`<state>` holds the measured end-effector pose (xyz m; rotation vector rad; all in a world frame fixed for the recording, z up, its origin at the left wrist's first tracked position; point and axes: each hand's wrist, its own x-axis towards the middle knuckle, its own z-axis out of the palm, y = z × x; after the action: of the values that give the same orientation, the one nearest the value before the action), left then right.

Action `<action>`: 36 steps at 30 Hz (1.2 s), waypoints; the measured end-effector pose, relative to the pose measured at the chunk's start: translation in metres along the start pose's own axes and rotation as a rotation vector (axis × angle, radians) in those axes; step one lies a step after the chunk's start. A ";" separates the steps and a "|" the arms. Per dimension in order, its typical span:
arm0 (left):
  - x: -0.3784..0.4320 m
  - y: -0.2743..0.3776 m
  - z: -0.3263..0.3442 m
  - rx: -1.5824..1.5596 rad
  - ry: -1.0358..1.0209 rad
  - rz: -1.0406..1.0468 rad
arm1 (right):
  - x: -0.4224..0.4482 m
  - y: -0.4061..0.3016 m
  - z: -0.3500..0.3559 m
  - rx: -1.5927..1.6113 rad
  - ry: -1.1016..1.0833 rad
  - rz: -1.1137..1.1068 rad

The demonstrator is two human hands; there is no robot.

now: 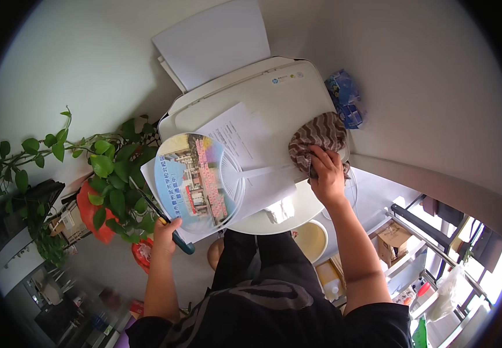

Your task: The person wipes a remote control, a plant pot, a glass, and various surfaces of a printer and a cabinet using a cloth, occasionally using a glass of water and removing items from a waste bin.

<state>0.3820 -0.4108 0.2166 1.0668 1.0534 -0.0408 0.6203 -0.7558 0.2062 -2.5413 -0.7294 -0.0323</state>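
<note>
My left hand (166, 235) is closed around a bundle at the printer's left. In it are a round plastic hand fan (198, 182) with a printed picture, sheets of paper (233, 135) beneath, and a long narrow tool (182, 242) with a dark curved handle; its exact kind is unclear. A second fan rim seems to lie under the first. The fan's pale handle points right across the white HP printer (285, 104). My right hand (329, 174) grips a bunched brown cloth (320, 132) with wavy stripes, resting on the right of the printer lid.
White paper (216, 43) stands in the printer's rear feed. A blue plastic packet (346, 98) lies between printer and wall. Crumpled white tissue (281, 209) sits on the round table (251, 227) edge. Trailing pothos (116, 174) crowds the left; a yellowish bin (311, 241) stands below right.
</note>
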 end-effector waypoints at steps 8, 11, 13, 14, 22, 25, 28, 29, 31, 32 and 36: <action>0.015 0.007 0.052 0.004 -0.028 0.044 | -0.009 0.019 -0.010 0.031 0.255 0.370; 0.017 0.009 0.066 0.017 -0.030 0.048 | -0.004 0.018 -0.015 0.056 0.343 0.426; 0.020 0.008 0.071 0.050 0.017 0.052 | 0.000 0.010 -0.015 0.005 0.327 0.282; 0.023 0.007 0.069 0.084 0.029 0.030 | 0.000 0.007 -0.015 -0.006 0.274 0.236; 0.028 0.007 0.077 0.216 0.075 0.186 | 0.001 0.024 0.004 -0.103 0.226 0.379; 0.032 0.014 0.081 0.367 0.097 0.271 | 0.005 0.038 0.002 -0.090 0.380 0.532; 0.040 0.019 0.072 0.670 0.124 0.336 | 0.000 0.032 -0.021 0.308 0.428 0.705; 0.042 0.019 0.068 0.876 0.157 0.357 | -0.006 0.022 -0.028 0.294 0.445 0.713; 0.045 0.020 0.062 1.095 0.190 0.484 | -0.020 0.008 -0.046 0.516 0.498 0.761; 0.053 0.014 0.048 1.106 0.169 0.501 | -0.029 0.003 -0.052 0.563 0.571 0.708; 0.041 0.020 0.050 1.010 0.093 0.341 | -0.060 -0.024 -0.102 0.610 0.844 0.644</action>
<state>0.4485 -0.4189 0.2040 2.1672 0.9117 -0.2706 0.5677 -0.8150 0.2979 -1.7968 0.3673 -0.5322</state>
